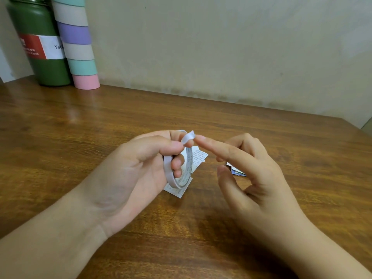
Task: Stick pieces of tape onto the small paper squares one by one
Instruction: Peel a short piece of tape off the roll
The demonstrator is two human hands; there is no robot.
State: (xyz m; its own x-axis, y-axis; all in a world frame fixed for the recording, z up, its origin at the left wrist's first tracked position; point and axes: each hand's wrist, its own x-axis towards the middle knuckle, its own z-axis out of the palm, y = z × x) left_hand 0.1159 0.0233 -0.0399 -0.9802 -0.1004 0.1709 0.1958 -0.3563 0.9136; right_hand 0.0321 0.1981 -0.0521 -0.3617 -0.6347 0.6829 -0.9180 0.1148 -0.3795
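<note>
Two hands hover over your wooden table [80, 125], both bare to the forearm. Your left hand [141, 168] grips a thin roll of white tape [171, 178]: the fingers pass through the ring and curl round it, with the thumb laid across the top near the free end. That free end, a short tape tab [188, 136], stands up from the roll at the thumb tip. Your right hand [251, 170] holds nothing in its palm; its index finger is stretched straight toward the tab, the fingertip touching or just beside it, which of the two you cannot tell from this view. The thumb of that hand sits apart below the index finger, and the other fingers are loosely bent behind. Several small paper squares [199, 156], white with fine printed text, lie on the table beneath and behind the roll, partly hidden by your left fingers; one corner shows under the lower rim of the roll. One small printed item [237, 171] with blue and white colouring lies on the table behind your right thumb, mostly hidden. At the far left corner, against the pale wall [221, 47], stands a dark green bottle [40, 47] with a red and white label, and touching its right side a tall stack of wide tape rolls [78, 47] in teal, grey, purple and pink.
</note>
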